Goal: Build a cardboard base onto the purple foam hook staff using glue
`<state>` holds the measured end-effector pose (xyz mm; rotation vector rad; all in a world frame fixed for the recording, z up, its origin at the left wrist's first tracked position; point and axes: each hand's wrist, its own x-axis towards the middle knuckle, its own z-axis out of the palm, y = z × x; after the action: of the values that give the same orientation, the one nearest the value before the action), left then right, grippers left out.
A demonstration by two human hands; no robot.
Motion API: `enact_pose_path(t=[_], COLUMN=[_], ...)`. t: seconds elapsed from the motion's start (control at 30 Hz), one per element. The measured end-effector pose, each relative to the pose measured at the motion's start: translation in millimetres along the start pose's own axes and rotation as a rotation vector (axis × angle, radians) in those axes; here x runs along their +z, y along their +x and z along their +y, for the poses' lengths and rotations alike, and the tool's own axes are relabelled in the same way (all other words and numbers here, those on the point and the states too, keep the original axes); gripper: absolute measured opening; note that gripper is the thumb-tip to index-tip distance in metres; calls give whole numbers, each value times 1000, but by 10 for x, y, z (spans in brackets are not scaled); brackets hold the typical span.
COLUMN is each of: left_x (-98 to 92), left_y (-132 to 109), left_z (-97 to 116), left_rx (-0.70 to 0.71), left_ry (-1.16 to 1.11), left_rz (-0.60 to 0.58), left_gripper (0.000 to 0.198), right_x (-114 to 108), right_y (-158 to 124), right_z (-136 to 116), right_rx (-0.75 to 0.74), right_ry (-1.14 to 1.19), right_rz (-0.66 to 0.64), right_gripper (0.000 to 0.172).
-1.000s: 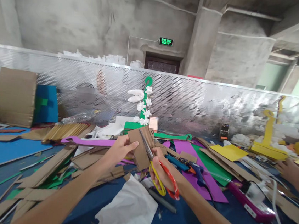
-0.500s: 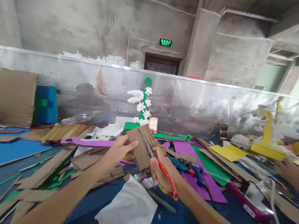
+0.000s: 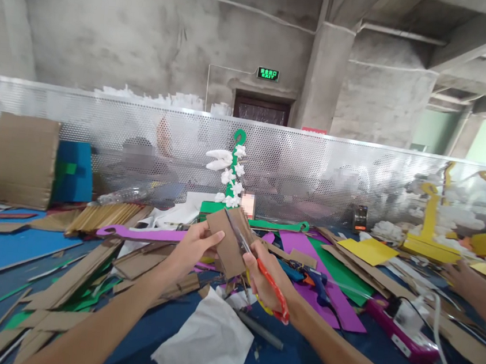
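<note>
My left hand (image 3: 198, 245) pinches a piece of brown cardboard (image 3: 228, 249) by its left side, thumb on the near face. In my right hand (image 3: 256, 259) is a pair of scissors (image 3: 272, 292) with red and yellow handles. The scissor blades lie across the cardboard, close to its right part; whether they are parted on it is hard to see. Behind the cardboard stands a green hook-topped post (image 3: 232, 184) with white flowers on a green base. A white sheet (image 3: 209, 340) lies on the blue table below my hands.
A blue glue gun (image 3: 323, 286) rests on purple sheets to the right, near a magenta power strip (image 3: 404, 338) with a white cord. Cardboard strips (image 3: 72, 280) and a purple hooked piece (image 3: 142, 233) lie left. Another person's hand (image 3: 462, 280) is at far right.
The scissor handles have spread a little apart in my right hand. My left hand keeps its hold on the cardboard. The view has shifted slightly.
</note>
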<state>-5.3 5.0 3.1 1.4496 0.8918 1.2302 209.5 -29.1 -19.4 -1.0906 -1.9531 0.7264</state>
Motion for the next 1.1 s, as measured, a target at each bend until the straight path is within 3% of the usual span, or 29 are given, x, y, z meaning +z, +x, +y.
enact_pose_path(t=[0.13, 0.27, 0.33, 0.4, 0.5, 0.63, 0.8, 0.9, 1.0, 1.1], left_x=[-52, -264, -403, -533, -672, -742, -782, -837, -902, -948], left_y=[39, 129, 178, 216, 243, 237, 229, 230, 218, 197], left_z=[-6, 64, 102, 124, 132, 126, 108, 96, 90, 63], left_rx=[-19, 7, -2, -15, -46, -155, -297, -352, -372, -336], left_ry=[-49, -61, -26, 15, 85, 148, 198, 307, 435, 590], left_rz=[-31, 66, 119, 176, 154, 81, 16, -23, -102, -205], left_gripper=[53, 58, 64, 72, 73, 64, 60, 59, 53, 44], right_x=[-70, -359, -579, -787, -957, -865, -627, -599, -635, -604], right_y=[-2, 16, 23, 16, -10, -19, -6, -3, 15, 79], right_z=[-52, -74, -50, -4, 82, 132, 71, 80, 161, 287], right_rx=[32, 22, 2, -59, -107, -96, -86, -74, -39, -41], right_ry=[113, 131, 6, -195, -439, -671, -688, -625, -519, -496], right_rz=[-39, -56, -72, -190, -405, -546, -653, -702, -611, -306], right_gripper=[50, 46, 41, 36, 34, 38, 45, 48, 34, 21])
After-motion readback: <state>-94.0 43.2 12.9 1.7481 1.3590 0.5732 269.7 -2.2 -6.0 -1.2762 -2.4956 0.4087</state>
